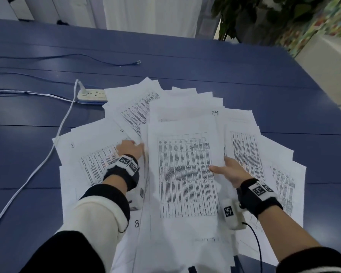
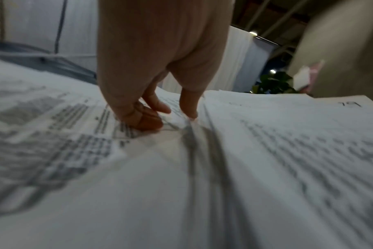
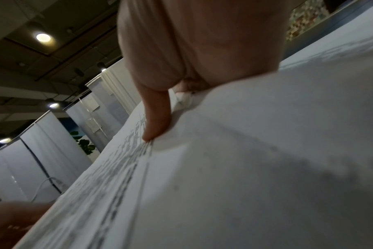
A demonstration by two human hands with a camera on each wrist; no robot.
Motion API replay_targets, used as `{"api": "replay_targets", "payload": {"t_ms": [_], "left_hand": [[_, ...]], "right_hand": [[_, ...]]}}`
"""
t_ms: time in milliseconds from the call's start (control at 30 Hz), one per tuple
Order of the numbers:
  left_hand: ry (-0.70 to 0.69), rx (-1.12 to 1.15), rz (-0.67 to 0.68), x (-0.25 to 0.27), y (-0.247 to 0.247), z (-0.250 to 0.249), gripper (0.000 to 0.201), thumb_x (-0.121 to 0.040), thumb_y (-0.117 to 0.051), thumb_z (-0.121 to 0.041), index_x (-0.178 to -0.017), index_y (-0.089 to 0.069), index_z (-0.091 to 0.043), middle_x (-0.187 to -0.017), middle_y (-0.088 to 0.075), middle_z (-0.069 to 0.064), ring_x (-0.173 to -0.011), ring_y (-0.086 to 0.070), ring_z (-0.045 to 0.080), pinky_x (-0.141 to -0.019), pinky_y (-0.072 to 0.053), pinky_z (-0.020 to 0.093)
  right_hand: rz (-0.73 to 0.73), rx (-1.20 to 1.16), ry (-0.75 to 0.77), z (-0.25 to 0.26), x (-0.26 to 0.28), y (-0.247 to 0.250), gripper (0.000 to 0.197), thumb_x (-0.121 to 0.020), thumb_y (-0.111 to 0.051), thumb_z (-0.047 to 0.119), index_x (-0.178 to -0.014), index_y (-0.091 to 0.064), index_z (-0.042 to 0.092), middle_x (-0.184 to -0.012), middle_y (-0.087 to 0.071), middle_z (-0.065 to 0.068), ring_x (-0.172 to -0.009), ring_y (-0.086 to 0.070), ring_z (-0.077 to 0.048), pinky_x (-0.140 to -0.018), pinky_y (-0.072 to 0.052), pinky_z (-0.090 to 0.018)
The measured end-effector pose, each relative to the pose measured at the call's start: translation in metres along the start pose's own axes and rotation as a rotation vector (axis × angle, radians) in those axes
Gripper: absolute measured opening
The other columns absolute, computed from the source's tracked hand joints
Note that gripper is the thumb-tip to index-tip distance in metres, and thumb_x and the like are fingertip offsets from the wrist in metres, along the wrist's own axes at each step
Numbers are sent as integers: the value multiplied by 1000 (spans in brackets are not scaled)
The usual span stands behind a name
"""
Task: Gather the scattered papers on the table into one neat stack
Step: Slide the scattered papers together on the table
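Many white printed papers [image 1: 242,146] lie fanned over the blue table [image 1: 244,79]. A thicker central pile [image 1: 185,174] lies on top of them, lengthwise toward me. My left hand [image 1: 129,148] is at the pile's left edge. In the left wrist view its fingers [image 2: 138,118] curl down onto the sheet beside the pile, and the thumb touches the pile's edge. My right hand [image 1: 224,168] grips the pile's right edge, with the thumb [image 3: 158,128] on top and the fingers hidden beneath the sheets.
A white power strip [image 1: 91,95] sits just beyond the papers' far left corner, and its white cable [image 1: 47,158] runs toward me down the left side. A thin dark cable [image 1: 106,63] lies farther back. A leafy plant [image 1: 254,14] stands past the far edge.
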State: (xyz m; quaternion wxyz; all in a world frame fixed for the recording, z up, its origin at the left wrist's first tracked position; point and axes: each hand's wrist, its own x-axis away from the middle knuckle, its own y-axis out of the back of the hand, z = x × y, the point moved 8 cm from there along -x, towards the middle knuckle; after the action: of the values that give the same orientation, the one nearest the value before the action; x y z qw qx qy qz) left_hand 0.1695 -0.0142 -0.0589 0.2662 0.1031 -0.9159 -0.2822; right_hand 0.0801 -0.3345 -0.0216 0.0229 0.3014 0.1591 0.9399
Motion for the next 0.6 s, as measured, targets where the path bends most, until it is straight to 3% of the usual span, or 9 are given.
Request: {"api": "replay_targets", "payload": {"t_ms": [67, 133, 200, 333, 500, 567, 600], "left_hand": [[11, 147, -16, -1, -2, -9, 31, -86, -61, -22, -109, -58, -1, -110, -59, 20, -101, -58, 32, -95, -39, 32], [50, 221, -40, -4, -4, -13, 52, -91, -54, -19, -133, -35, 5, -134, -46, 24, -122, -47, 33, -102, -34, 32], [107, 218, -58, -7, -1, -15, 62, -95, -46, -24, -140, -19, 10, -144, -35, 24, -132, -38, 33, -104, -31, 32], [121, 189, -25, -24, 0, -22, 45, -98, -38, -24, -128, -43, 10, -132, -50, 25, -121, -49, 36, -97, -38, 34], [2, 66, 47, -37, -5, -39, 40, -92, -53, -19, -116, -54, 13, -121, -58, 28, -113, -55, 38, -92, -43, 36], [-50, 4, 39, -41, -3, -40, 30, -91, -52, -17, -97, -56, 12, -107, -61, 28, -105, -56, 37, -89, -42, 36], [-80, -27, 46, -42, -3, -39, 25, -92, -52, -15, -79, -53, 7, -90, -61, 24, -96, -56, 34, -86, -42, 36]], "right_hand": [[37, 28, -4, 1, -2, -6, 39, -86, -63, 8, -124, -53, 8, -116, -61, -3, -104, -56, -19, -96, -37, -35], [41, 23, -12, -4, -5, -3, 39, -85, -64, 9, -122, -54, 10, -119, -61, -4, -105, -57, -20, -99, -39, -37], [33, 22, -25, -10, -6, 3, 43, -84, -66, 11, -124, -53, 9, -122, -61, -4, -108, -58, -21, -100, -40, -39], [37, 26, -34, -17, -10, 12, 41, -84, -65, 11, -123, -54, 9, -115, -63, -4, -105, -58, -20, -94, -40, -36], [55, 27, -37, -18, -17, 12, 35, -83, -64, 11, -118, -54, 9, -101, -63, 3, -102, -57, -18, -90, -40, -34], [37, -1, -50, -21, -21, 17, 37, -83, -64, 10, -118, -54, 6, -106, -64, -2, -105, -59, -22, -90, -42, -34], [19, -24, -55, -23, -23, 21, 38, -83, -64, 10, -119, -54, 5, -110, -64, -7, -105, -59, -24, -87, -45, -33]]}}
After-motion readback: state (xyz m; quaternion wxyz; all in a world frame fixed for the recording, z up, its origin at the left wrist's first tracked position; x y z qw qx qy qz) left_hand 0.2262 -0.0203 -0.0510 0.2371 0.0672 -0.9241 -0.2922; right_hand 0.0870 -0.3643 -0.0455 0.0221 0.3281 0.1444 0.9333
